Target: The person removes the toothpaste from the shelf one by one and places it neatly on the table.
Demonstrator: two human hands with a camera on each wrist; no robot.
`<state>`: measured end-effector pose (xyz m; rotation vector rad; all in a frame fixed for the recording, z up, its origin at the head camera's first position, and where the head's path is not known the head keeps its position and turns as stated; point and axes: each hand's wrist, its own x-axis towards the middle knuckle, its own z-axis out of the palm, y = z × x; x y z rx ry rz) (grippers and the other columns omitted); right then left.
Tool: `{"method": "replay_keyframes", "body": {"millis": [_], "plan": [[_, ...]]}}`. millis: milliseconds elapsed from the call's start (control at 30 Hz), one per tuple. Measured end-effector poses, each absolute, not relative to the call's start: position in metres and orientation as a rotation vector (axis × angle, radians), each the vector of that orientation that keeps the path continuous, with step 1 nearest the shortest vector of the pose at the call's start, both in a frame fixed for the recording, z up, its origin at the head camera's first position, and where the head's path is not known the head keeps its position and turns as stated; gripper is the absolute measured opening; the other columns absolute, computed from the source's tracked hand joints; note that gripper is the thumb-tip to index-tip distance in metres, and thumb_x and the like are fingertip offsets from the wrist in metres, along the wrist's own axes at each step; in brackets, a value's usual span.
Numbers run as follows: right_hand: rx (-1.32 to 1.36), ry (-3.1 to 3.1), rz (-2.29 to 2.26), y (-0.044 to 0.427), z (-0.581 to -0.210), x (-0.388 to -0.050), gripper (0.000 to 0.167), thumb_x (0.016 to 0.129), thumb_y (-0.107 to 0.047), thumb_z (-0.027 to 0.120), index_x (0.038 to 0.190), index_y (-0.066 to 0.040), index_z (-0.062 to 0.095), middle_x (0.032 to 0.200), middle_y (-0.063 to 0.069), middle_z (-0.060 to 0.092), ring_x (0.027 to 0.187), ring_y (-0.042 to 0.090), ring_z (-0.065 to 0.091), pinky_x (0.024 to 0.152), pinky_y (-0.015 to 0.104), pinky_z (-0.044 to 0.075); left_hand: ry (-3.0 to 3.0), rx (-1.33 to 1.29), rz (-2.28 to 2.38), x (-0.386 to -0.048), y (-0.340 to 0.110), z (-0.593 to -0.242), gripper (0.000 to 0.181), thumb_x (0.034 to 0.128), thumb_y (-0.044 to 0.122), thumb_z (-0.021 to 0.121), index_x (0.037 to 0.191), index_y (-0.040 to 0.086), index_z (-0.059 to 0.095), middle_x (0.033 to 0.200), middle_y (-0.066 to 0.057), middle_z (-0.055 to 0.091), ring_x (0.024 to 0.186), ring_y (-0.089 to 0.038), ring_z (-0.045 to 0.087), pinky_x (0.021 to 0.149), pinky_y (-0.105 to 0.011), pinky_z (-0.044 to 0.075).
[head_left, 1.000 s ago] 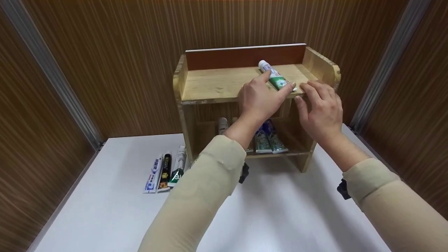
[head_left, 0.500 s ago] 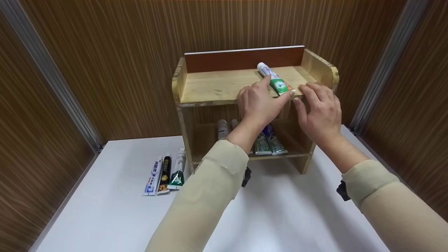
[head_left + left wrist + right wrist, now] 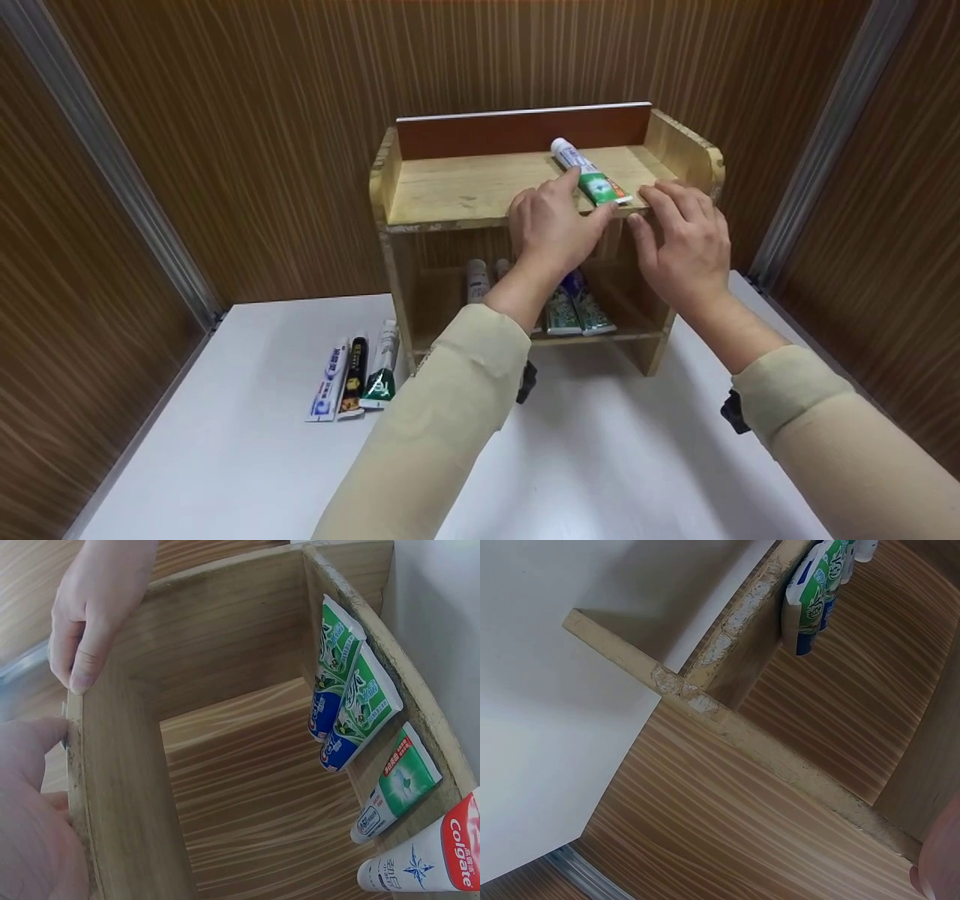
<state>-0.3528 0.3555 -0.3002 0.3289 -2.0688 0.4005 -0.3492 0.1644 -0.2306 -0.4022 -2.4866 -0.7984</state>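
Left grip [image 3: 553,229] has backed off a touch: a second ago the thumb lay over the flat end of the toothpaste tube [image 3: 599,184], now it's down at the front edge beside it. Tube has hardly budged, but more of its green label shows. It lies slantwise on the top board of the wooden shelf [image 3: 465,187], white cap to the back, flat end at the front edge.

Left grip is a bare hand, relaxed, not clamped: index finger stretched out to the tube's side, thumb out to the corner of the flat end. Can't tell from here if either still touches. Right grip [image 3: 690,244], also bare, is holding that same board just right of the tube, fingers on top, thumb at the front.

Lower board: two green-and-blue tubes [image 3: 369,706] side by side, then a green tube with a red band [image 3: 401,781], then a white-and-red Colgate tube [image 3: 420,861]. From above, the left arm [image 3: 427,409] hides part of that row.

Left of the shelf, three more lie in a row on the white table [image 3: 217,450]: white-and-blue tube [image 3: 328,382], black tube [image 3: 355,375], white-and-green tube [image 3: 382,367]. Shelf edges look chipped low on the right side. Wood-grain panels [image 3: 300,187] all round, metal strips [image 3: 124,169] in the corners.
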Motion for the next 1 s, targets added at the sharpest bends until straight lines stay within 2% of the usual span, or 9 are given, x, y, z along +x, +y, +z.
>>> {"method": "replay_keyframes", "body": {"millis": [333, 600, 767, 867, 1000], "plan": [[0.344, -2.045, 0.394, 0.3559, -0.3008, -0.3559, 0.041, 0.108, -0.035, 0.060, 0.136, -0.007, 0.068, 0.142, 0.017, 0.063, 0.136, 0.038, 0.053, 0.108, 0.065, 0.042, -2.483, -0.437, -0.814, -0.3481, 0.1616, -0.2306, 0.055, 0.1023, 0.046, 0.069, 0.151, 0.020, 0.062, 0.128, 0.003, 0.075, 0.108, -0.014, 0.069, 0.105, -0.029, 0.043], [0.332, -2.071, 0.408, 0.3559, -0.3015, -0.3560, 0.041, 0.108, -0.035, 0.059, 0.139, -0.008, 0.067, 0.145, 0.016, 0.062, 0.139, 0.037, 0.051, 0.111, 0.065, 0.040, -2.445, -0.465, -0.801, -0.3502, 0.1600, -0.2317, 0.049, 0.1033, 0.045, 0.065, 0.143, 0.017, 0.068, 0.121, 0.002, 0.078, 0.101, -0.015, 0.071, 0.098, -0.031, 0.046], [0.333, -2.073, 0.411, 0.3551, -0.3016, -0.3560, 0.041, 0.108, -0.035, 0.059, 0.139, -0.008, 0.067, 0.145, 0.016, 0.062, 0.139, 0.037, 0.051, 0.112, 0.065, 0.040, -2.469, -0.473, -0.688, -0.3502, 0.1604, -0.2330, 0.051, 0.1039, 0.047, 0.063, 0.148, 0.022, 0.066, 0.126, 0.003, 0.076, 0.111, -0.014, 0.069, 0.106, -0.033, 0.045], [0.333, -2.072, 0.410, 0.3556, -0.3009, -0.3558, 0.042, 0.108, -0.035, 0.059, 0.139, -0.008, 0.067, 0.145, 0.016, 0.062, 0.139, 0.037, 0.051, 0.111, 0.065, 0.040, -2.508, -0.485, -0.641, -0.3497, 0.1607, -0.2325, 0.052, 0.1043, 0.048, 0.061, 0.151, 0.025, 0.063, 0.135, 0.004, 0.072, 0.119, -0.014, 0.066, 0.112, -0.034, 0.041], [0.329, -2.074, 0.411, 0.3556, -0.2999, -0.3559, 0.041, 0.108, -0.036, 0.059, 0.139, -0.009, 0.067, 0.145, 0.016, 0.061, 0.140, 0.037, 0.050, 0.111, 0.065, 0.040, -2.541, -0.500, -0.633, -0.3493, 0.1607, -0.2315, 0.053, 0.1038, 0.052, 0.061, 0.150, 0.025, 0.063, 0.138, 0.004, 0.071, 0.122, -0.014, 0.063, 0.116, -0.034, 0.038]]}}
